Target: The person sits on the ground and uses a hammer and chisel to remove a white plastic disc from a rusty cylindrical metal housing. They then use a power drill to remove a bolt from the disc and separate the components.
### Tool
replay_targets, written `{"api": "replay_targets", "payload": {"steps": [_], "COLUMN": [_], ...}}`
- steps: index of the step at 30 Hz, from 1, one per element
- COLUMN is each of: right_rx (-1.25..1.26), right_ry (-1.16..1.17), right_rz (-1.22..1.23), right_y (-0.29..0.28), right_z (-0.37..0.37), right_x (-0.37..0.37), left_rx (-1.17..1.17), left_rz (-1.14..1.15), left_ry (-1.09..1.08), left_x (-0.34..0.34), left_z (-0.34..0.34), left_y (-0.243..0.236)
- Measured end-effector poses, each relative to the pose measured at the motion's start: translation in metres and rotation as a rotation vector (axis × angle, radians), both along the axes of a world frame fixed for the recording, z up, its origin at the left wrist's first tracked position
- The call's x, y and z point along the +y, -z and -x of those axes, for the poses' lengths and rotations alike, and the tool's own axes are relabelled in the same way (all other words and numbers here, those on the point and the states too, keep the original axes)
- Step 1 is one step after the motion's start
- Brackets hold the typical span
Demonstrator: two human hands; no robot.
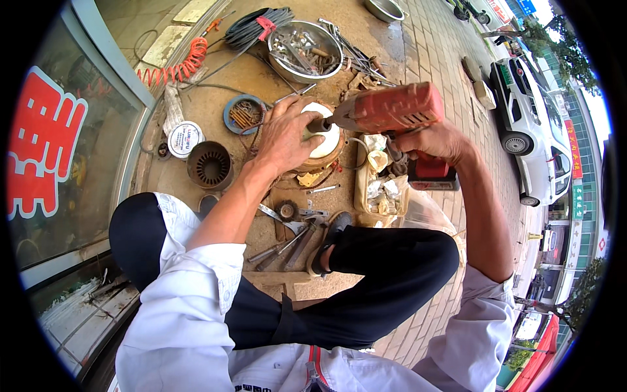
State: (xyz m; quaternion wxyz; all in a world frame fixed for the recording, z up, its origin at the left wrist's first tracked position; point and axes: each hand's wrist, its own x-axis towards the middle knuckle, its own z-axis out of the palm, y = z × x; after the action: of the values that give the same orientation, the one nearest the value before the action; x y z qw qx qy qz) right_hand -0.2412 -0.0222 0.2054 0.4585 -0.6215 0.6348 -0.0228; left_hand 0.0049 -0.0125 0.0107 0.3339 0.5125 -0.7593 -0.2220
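Observation:
My right hand (436, 141) grips the handle of a red cordless impact wrench (392, 108), held level with its nose pointing left. A dark socket (317, 127) sits at the wrench's nose. My left hand (284, 136) curls over a round workpiece with a white top (328, 145), thumb and fingers closed around the socket. Under my hand, much of the workpiece is hidden. Just right of it stands a yellowish plastic container (363, 212) with small bagged parts. A blue bowl (228, 119) of long bolts lies to the left, near a dark slotted cylinder (210, 164).
A metal basin (337, 68) of mixed tools and parts stands beyond, beside a bundle of grey cable (247, 31) and a coiled orange hose (189, 62). Hammers (304, 245) lie between my feet. A glass door (78, 189) borders the left; a white car (539, 124) is parked right.

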Motion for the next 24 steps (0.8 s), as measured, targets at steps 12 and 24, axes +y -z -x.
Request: {"api": "replay_targets", "payload": {"steps": [12,24], "right_rx": [-0.476,0.057], "right_ry": [0.732,1.252], "right_rz": [0.192,0.135], "right_y": [0.137,0.39], "right_z": [0.023,-0.027], "right_x": [0.097,0.164], "left_rx": [0.001,0.026], "left_rz": [0.003,0.063], "left_ry": [-0.032,0.046], "left_x": [-0.002,-0.004], "left_z": [-0.005,-0.006], "left_y": [0.007,-0.009]}}
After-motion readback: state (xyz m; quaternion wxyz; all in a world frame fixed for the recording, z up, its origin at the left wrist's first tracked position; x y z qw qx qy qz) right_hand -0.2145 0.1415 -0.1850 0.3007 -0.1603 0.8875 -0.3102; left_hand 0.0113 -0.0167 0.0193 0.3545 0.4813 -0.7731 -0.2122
